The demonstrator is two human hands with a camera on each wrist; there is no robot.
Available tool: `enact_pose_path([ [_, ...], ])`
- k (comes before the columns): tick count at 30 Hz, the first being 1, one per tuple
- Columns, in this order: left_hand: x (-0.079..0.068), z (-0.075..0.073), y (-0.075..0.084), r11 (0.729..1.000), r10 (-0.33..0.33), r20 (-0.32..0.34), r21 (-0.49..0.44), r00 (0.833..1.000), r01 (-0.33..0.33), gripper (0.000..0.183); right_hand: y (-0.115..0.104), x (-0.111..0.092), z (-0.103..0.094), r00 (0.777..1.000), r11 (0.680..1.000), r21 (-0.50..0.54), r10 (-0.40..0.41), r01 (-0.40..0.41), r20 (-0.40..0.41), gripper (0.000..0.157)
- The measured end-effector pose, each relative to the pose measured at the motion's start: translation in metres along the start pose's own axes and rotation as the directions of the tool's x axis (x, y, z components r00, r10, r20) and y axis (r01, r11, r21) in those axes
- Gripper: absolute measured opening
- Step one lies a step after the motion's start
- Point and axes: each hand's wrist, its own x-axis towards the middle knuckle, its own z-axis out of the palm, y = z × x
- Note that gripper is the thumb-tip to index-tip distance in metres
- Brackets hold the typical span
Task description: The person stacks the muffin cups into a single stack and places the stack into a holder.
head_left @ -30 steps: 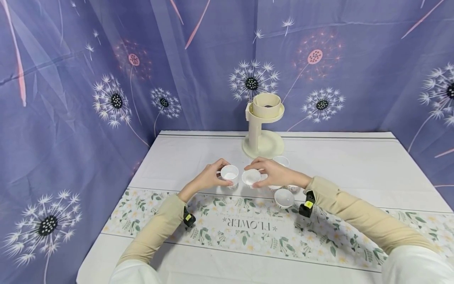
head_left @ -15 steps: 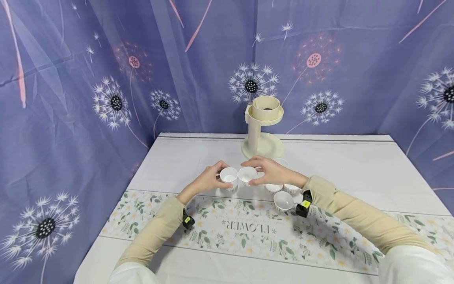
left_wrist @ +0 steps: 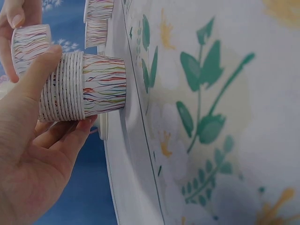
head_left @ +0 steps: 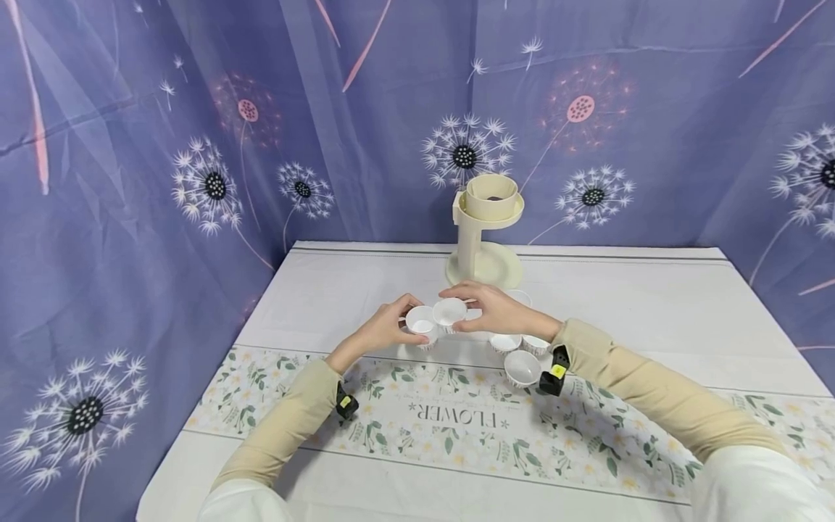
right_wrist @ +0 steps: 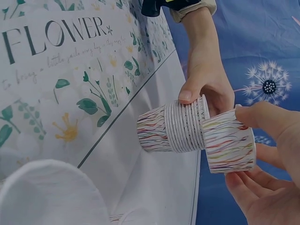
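My left hand [head_left: 390,325] grips a stack of nested paper cups [left_wrist: 104,84], white with thin wavy coloured lines, its open end facing up in the head view. Several rims show packed closely together beneath the thumb in the left wrist view. My right hand [head_left: 499,308] holds a single paper cup [right_wrist: 229,145] of the same pattern between thumb and fingers. That cup is right at the stack's open end, a little off to its right, and its rim overlaps the stack's rim in the head view.
Several more paper cups [head_left: 522,370] stand on the table [head_left: 620,304] under and beside the right forearm. Behind the hands is a cream-coloured stand [head_left: 467,243] with a ring holding a short tube above a round base. A purple dandelion-print curtain [head_left: 391,145] hangs around the table.
My right hand has carried its cup leftward and slightly up, from apart from the stack to overlapping its rim. The left hand and stack have stayed nearly still.
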Motion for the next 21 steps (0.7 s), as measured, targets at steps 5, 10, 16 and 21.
enact_pose_path([
  [5, 0.0, -0.001, 0.0, 1.0, -0.004, 0.0, 0.007, 1.0, 0.004, 0.054, -0.002, 0.003, 0.001, 1.0, 1.0, 0.004, -0.013, 0.013, -0.016, 0.054],
  [10, 0.001, 0.0, 0.0, 1.0, -0.005, 0.001, 0.012, 1.0, 0.005, 0.055, -0.003, 0.006, 0.002, 0.999, 0.999, 0.025, -0.023, 0.023, -0.022, 0.053],
  [16, 0.002, -0.001, -0.002, 1.0, -0.011, 0.008, 0.008, 1.0, 0.011, 0.055, -0.004, 0.009, 0.005, 0.999, 0.998, 0.052, -0.025, 0.026, -0.02, 0.052],
  [21, 0.002, -0.001, -0.003, 1.0, -0.013, 0.01, 0.012, 1.0, 0.012, 0.055, -0.004, 0.011, 0.008, 0.999, 0.999, 0.016, -0.039, 0.039, -0.022, 0.052],
])
